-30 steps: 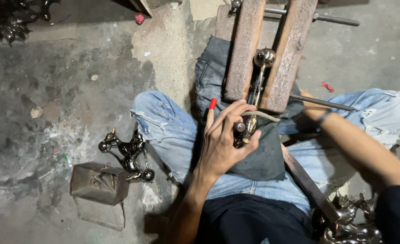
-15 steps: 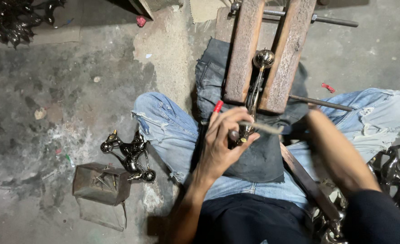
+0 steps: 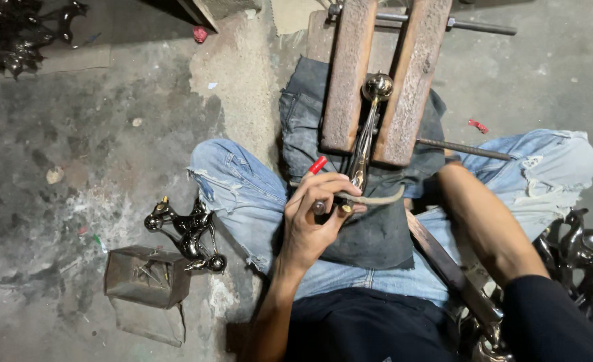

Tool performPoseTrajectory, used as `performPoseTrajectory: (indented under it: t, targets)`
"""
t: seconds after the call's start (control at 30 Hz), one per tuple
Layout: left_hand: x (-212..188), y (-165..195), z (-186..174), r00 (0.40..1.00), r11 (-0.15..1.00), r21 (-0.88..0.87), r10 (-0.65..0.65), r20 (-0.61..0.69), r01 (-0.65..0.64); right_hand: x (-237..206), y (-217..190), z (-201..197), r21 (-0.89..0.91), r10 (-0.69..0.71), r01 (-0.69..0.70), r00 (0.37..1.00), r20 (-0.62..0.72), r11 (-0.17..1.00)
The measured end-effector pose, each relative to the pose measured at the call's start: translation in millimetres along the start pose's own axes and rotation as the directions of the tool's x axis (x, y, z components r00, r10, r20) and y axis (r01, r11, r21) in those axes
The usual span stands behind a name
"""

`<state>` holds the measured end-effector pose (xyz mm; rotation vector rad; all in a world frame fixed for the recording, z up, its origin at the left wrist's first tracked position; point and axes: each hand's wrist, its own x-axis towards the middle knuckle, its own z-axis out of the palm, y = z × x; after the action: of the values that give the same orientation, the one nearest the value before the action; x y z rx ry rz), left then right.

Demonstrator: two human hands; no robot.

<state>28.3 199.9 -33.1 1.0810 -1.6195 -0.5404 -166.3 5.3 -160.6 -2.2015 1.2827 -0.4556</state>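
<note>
The left hand [image 3: 318, 218] closes around a red-tipped tool [image 3: 318, 165] at the brass rod [image 3: 362, 144], which wooden blocks [image 3: 414, 80] clamp steady; the right hand is hidden, so I cannot tell its grip.

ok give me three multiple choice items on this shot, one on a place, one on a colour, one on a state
1. Where is the shiny metal piece with the ball end?
A. between the two wooden blocks
B. inside the small metal box
C. on the bare floor by the far wall

2. What colour is the tip of the tool in the left hand?
A. green
B. red
C. white

3. How does the left hand stand?
A. flat and open on the floor
B. closed around tools at the lower end of the metal piece
C. out of view

Answers: 1 A, the ball end sits in the gap between the wooden blocks. 2 B, a red tip sticks out above the fingers. 3 B, the fingers curl around tools against the piece over the lap.
</note>
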Motion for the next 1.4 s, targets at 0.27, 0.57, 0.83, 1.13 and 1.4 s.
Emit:
performPoseTrajectory:
  t: [0.27, 0.57, 0.83, 1.13, 1.4]
  targets:
    - [-1.6, -1.4, -2.2, 1.0, 0.995, 0.093, 0.026, 0.003, -0.026, 8.5, -24.9, 8.8, -0.028, 0.045, -0.046, 0.998, -0.05, 0.999]
    - [-1.8, -4.6, 0.5, 0.999, 0.995, 0.09, 0.037, 0.003, -0.038, 2.3, -56.6, -17.2, -0.021, 0.058, -0.059, 0.998, -0.037, 0.998]
    - [-0.7, -2.1, 1.0, 0.998, 0.997, 0.056, 0.061, -0.013, -0.061, -31.7, -31.4, -38.2, 0.042, 0.041, -0.041, 0.999, 0.005, 0.998]
    - [-1.7, -9.7, -4.4, 0.997, 0.997, 0.011, 0.075, 0.026, -0.076, -234.4, -40.6, -98.5, 0.171, -0.064, 0.014, 0.956, 0.286, 0.985]
    - [2.0, -6.8, -0.4, 0.998, 0.997, -0.024, 0.069, -0.015, -0.069, -237.0, -84.8, -89.6, 0.273, 0.401, -0.403, 0.914, 0.063, 0.874]
